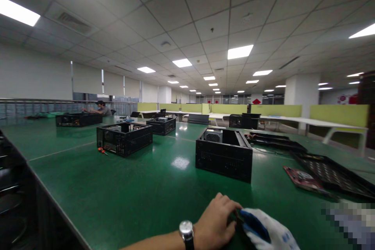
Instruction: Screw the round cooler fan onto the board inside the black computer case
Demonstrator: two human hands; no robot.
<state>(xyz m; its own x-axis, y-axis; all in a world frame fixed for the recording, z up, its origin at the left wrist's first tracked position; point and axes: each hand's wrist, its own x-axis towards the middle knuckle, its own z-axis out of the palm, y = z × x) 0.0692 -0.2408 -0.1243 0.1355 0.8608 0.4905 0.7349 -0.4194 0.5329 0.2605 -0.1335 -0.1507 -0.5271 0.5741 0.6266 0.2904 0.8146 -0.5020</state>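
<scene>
My left hand (215, 222), bare with a wristwatch (186, 229), lies low over the green table (131, 195), its fingers closed on the dark cuff of a white glove (272, 232) with blue patches. My right hand seems to be inside that glove at the bottom edge, and its fingers do not show. Nearest ahead of both hands stands an open black computer case (224, 158).
Further open black cases (124, 138) (161, 125) (78, 119) stand on the table. An orange-handled screwdriver (102, 150) lies by one. To the right are black perforated panels (331, 174) and a red circuit board (301, 177). A person (101, 108) works at the far left.
</scene>
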